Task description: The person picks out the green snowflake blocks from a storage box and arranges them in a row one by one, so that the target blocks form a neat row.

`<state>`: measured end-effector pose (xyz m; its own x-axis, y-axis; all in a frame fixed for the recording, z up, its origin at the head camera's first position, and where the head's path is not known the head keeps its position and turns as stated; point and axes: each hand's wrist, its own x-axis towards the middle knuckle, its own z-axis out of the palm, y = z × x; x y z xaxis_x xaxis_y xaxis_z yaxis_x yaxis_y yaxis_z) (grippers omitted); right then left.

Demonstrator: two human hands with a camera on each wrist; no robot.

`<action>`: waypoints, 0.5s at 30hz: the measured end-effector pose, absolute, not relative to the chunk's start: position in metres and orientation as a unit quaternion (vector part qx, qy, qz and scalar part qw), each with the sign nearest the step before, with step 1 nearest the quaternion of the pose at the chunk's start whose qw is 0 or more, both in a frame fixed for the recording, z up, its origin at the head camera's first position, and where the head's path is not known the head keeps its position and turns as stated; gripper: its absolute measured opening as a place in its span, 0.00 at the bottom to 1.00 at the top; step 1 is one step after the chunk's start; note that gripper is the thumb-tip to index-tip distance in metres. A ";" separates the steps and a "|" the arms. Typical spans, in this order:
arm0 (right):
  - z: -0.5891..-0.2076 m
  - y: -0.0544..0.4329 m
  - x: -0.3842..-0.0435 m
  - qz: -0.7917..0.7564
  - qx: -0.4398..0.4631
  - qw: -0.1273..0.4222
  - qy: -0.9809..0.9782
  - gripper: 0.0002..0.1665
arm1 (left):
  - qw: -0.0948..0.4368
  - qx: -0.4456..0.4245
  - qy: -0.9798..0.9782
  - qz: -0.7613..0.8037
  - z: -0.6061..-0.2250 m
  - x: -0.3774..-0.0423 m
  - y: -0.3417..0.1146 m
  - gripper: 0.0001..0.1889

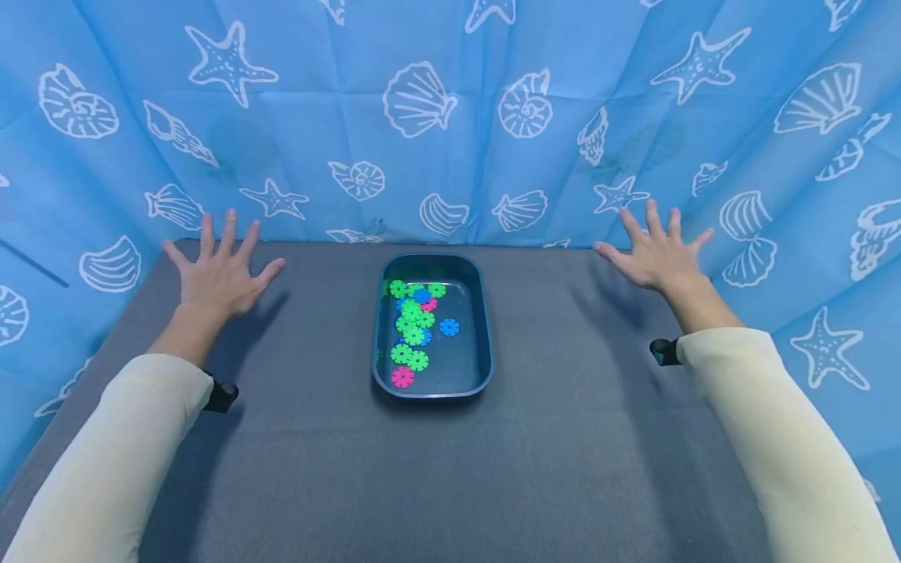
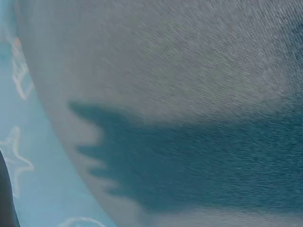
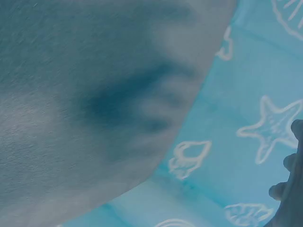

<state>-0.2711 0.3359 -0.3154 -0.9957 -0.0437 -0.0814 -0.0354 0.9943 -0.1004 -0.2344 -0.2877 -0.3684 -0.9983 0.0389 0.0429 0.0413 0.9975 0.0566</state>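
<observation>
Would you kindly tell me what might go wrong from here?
The green discs overlap, so picking one up might drag others along. The lone blue disc looks flat, so it may be hard to pinch. Neither the left hand nor the right hand touches the tray, so a bump might shift it.

A dark, hand-shaped shadow (image 2: 184,161) with splayed fingers pointing left stretches across a grey woven surface (image 2: 165,61) in the left wrist view. Beyond the surface's curving edge, at left, blue fabric (image 2: 54,175) bears a white-outlined starfish (image 2: 15,158); a dark sliver (image 2: 5,203) at lower left is too cropped to identify.
</observation>
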 end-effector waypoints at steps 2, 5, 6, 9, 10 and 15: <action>-0.311 0.328 -0.271 -0.048 -0.029 0.045 0.997 0.56 | 0.023 -0.033 -0.999 -0.027 -0.364 -0.234 -0.280 0.45; -0.306 0.316 -0.269 -0.048 -0.042 0.050 0.997 0.56 | 0.029 -0.056 -0.998 -0.028 -0.359 -0.232 -0.270 0.45; -0.305 0.312 -0.269 -0.047 -0.047 0.051 0.997 0.55 | 0.031 -0.064 -0.997 -0.027 -0.358 -0.230 -0.267 0.44; -0.301 0.301 -0.267 -0.036 -0.067 0.049 0.996 0.55 | 0.037 -0.090 -0.995 -0.020 -0.356 -0.226 -0.257 0.43; -0.299 0.297 -0.266 -0.031 -0.074 0.046 0.996 0.54 | 0.039 -0.099 -0.994 -0.017 -0.355 -0.224 -0.253 0.43; -0.294 0.274 -0.260 -0.023 -0.112 0.036 0.993 0.53 | 0.043 -0.139 -0.989 -0.004 -0.353 -0.217 -0.236 0.43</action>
<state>-0.2600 0.2742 -0.2935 -0.9722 -0.2244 -0.0668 -0.2210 0.9737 -0.0545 -0.2173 -0.2360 -0.3529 -0.9579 0.2738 0.0861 0.2745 0.9616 -0.0040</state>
